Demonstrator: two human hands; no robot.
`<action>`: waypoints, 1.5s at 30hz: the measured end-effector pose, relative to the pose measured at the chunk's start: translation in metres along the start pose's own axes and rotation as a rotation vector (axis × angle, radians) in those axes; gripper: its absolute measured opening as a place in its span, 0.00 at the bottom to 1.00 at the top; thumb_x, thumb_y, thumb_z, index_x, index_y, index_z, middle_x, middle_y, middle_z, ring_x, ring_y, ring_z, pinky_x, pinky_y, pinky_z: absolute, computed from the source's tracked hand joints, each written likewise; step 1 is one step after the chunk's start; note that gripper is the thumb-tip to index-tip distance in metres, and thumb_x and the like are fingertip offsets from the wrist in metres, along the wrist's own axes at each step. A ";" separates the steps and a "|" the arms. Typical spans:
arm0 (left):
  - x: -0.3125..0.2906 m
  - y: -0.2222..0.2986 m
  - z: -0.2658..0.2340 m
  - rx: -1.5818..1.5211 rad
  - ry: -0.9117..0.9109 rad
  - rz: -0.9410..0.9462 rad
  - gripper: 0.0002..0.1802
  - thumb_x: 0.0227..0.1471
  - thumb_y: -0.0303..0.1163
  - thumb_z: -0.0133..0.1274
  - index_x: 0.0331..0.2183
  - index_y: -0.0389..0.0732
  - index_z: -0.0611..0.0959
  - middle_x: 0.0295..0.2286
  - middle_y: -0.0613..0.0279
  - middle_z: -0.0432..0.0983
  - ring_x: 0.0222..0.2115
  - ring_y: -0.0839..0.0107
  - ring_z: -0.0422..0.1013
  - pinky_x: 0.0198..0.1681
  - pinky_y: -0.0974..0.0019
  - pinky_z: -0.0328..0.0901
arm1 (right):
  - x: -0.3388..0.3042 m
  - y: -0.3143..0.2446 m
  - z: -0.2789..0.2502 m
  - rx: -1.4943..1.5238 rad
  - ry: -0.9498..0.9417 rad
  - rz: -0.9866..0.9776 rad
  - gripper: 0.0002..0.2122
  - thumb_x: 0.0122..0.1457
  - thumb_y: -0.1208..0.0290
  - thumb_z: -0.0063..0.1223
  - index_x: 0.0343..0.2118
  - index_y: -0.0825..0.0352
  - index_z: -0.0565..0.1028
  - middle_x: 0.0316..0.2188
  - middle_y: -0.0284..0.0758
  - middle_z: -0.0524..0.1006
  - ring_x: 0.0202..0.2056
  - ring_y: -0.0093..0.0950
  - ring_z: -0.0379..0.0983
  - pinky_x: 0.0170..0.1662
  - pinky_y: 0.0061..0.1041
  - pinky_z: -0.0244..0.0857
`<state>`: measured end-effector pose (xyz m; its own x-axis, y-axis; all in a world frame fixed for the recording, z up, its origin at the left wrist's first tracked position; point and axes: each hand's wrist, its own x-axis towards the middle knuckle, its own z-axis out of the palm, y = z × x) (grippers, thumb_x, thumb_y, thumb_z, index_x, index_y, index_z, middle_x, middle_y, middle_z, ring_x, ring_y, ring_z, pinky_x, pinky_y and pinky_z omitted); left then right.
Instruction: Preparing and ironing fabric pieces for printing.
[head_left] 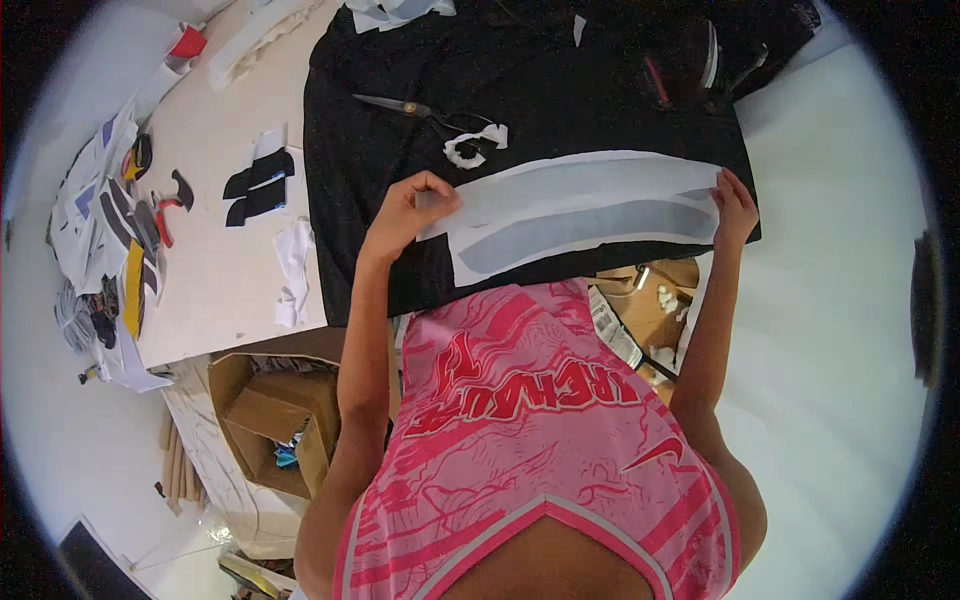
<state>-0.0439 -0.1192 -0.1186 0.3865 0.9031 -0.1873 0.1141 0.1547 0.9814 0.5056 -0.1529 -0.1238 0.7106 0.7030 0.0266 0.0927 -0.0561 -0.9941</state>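
A long, gently curved white piece of thin sheet material [600,178] lies across black cloth [400,270] in front of me. Two pale grey-blue curved bands show on it, the lower one near the cloth's front edge. My left hand [415,208] is closed on its left end, thumb and bent fingers pinching the edge. At the far right end, my right hand [735,207] grips the other edge between thumb and fingers. Beyond the piece, scissors [405,106] with dark handles lie on the cloth beside a curled white scrap [475,147].
Left on the pale table [215,290] are black-and-white cut pieces [265,180], a red-handled tool [163,220] and a heap of scraps [105,215]. Below stands a cardboard box [270,415]. A white wall [830,300] borders the right side.
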 end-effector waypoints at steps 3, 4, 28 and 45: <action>-0.001 0.010 0.013 0.144 0.097 0.074 0.10 0.49 0.23 0.65 0.36 0.37 0.84 0.33 0.67 0.79 0.34 0.78 0.72 0.42 0.71 0.66 | 0.017 0.000 -0.005 -0.016 -0.008 -0.005 0.13 0.60 0.74 0.65 0.47 0.74 0.81 0.40 0.36 0.82 0.40 0.23 0.78 0.43 0.21 0.76; -0.002 0.012 0.016 0.211 0.152 0.090 0.11 0.47 0.22 0.64 0.36 0.36 0.84 0.33 0.64 0.80 0.34 0.75 0.74 0.42 0.70 0.67 | 0.021 0.000 -0.008 -0.020 -0.024 -0.003 0.13 0.60 0.75 0.64 0.47 0.73 0.82 0.40 0.34 0.82 0.40 0.22 0.77 0.44 0.20 0.75; -0.021 0.009 0.025 0.363 0.348 0.080 0.08 0.52 0.22 0.63 0.37 0.32 0.86 0.29 0.58 0.84 0.29 0.76 0.78 0.36 0.70 0.72 | 0.072 0.010 -0.028 -0.163 0.008 -0.075 0.13 0.62 0.74 0.63 0.48 0.70 0.82 0.41 0.34 0.83 0.41 0.22 0.78 0.46 0.20 0.73; -0.033 0.007 0.027 0.496 0.455 0.197 0.08 0.49 0.21 0.64 0.35 0.33 0.85 0.34 0.55 0.82 0.29 0.67 0.80 0.34 0.67 0.73 | 0.076 0.019 -0.028 -0.603 -0.017 -0.195 0.13 0.58 0.70 0.66 0.45 0.66 0.83 0.41 0.34 0.84 0.42 0.25 0.80 0.45 0.23 0.72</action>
<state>-0.0309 -0.1593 -0.1065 0.0340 0.9902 0.1354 0.5276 -0.1328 0.8390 0.5815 -0.1204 -0.1377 0.6300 0.7518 0.1947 0.5997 -0.3116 -0.7371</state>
